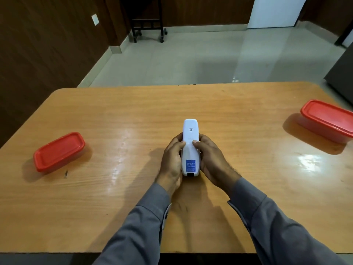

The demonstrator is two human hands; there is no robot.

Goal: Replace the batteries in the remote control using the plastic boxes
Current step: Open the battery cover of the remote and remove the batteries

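A white remote control (190, 146) is held back-side up over the middle of the wooden table (133, 115), with a blue label near its close end. My left hand (172, 159) grips its left side and my right hand (212, 159) grips its right side. Both thumbs press on the seam of the back cover. A plastic box with a red lid (59, 152) sits at the left. A second red-lidded plastic box (328, 119) sits at the far right, partly cut off by the frame edge. Both lids are on.
The table's front edge runs just below my forearms in grey sleeves. Beyond the far edge lies a tiled floor with a dark wheeled stand (148, 25) by the wood-panelled wall.
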